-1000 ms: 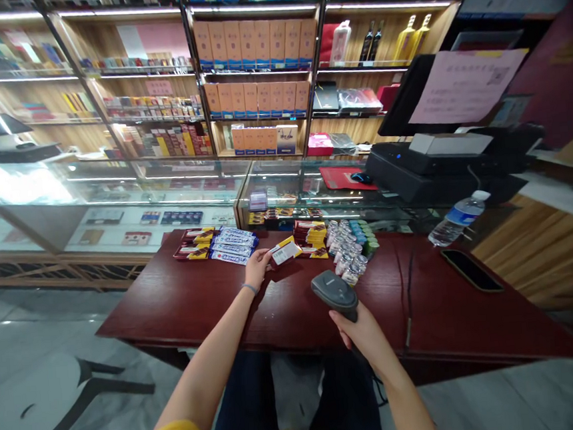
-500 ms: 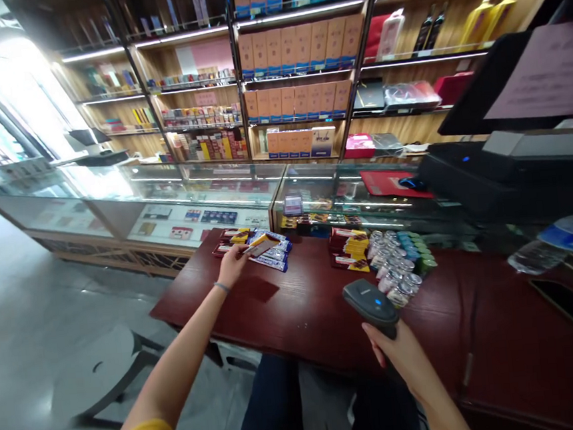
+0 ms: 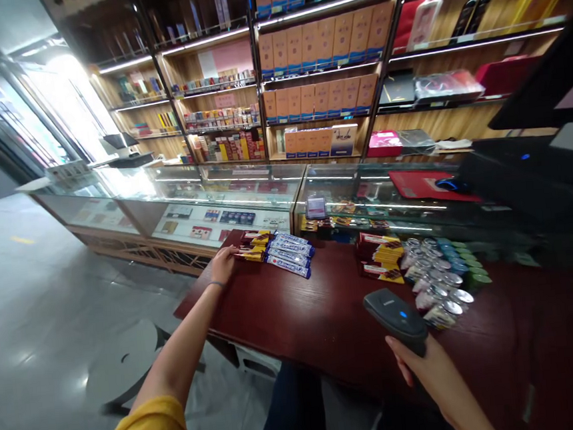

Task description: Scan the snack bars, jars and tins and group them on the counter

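My left hand (image 3: 222,266) is at the far left of the dark red table, its fingers closed on the near end of a brown-and-yellow snack packet (image 3: 252,253). That packet lies on or just over a small pile of similar brown-and-yellow packets (image 3: 257,237). Right beside them are several blue-and-white snack packets (image 3: 290,253) in a row. A black barcode scanner (image 3: 396,318) is gripped by the handle in my right hand (image 3: 427,366), held above the near side of the table and tilted toward the left.
Another stack of brown-and-yellow packets (image 3: 379,258) stands right of centre, against rows of cans (image 3: 435,275). Behind the table (image 3: 275,316) runs a glass display counter (image 3: 214,188). A grey stool (image 3: 123,363) is at the lower left, and a dark monitor (image 3: 545,78) at the right.
My left hand has lowered the brown-and-yellow packet from above the blue-and-white packets to the pile on their left. The view has turned left; my right hand keeps hold of the barcode scanner.
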Action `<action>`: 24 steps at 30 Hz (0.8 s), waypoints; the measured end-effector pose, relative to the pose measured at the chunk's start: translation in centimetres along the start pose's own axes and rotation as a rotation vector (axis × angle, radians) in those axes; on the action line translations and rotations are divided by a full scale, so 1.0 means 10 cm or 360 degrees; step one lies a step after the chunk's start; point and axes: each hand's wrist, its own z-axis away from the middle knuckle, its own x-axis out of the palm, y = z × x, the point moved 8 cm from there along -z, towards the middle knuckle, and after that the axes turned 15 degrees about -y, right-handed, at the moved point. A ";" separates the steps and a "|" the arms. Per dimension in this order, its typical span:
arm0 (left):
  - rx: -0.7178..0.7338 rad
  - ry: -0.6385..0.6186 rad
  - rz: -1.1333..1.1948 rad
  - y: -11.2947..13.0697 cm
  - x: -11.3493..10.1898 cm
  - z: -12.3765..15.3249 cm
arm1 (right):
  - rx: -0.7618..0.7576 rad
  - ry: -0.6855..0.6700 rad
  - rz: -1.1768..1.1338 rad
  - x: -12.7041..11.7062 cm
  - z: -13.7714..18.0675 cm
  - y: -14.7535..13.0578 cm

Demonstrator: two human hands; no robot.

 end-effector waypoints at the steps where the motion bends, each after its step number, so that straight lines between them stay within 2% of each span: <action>1: -0.0015 -0.0008 0.0003 -0.04 0.02 -0.01 | 0.0005 0.0001 -0.0001 0.00 0.00 0.00; 9: 0.0027 -0.0202 -0.0013 -0.21 0.18 -0.06 | 0.0018 -0.0001 0.0083 0.04 -0.01 -0.04; 18: 0.0070 -0.0366 -0.0013 -0.23 0.26 -0.14 | 0.0063 -0.0060 0.0038 0.04 -0.10 0.14; 24: 0.0069 -0.0407 0.0019 -0.23 0.29 -0.21 | -0.0003 0.0024 0.0066 0.05 -0.01 -0.02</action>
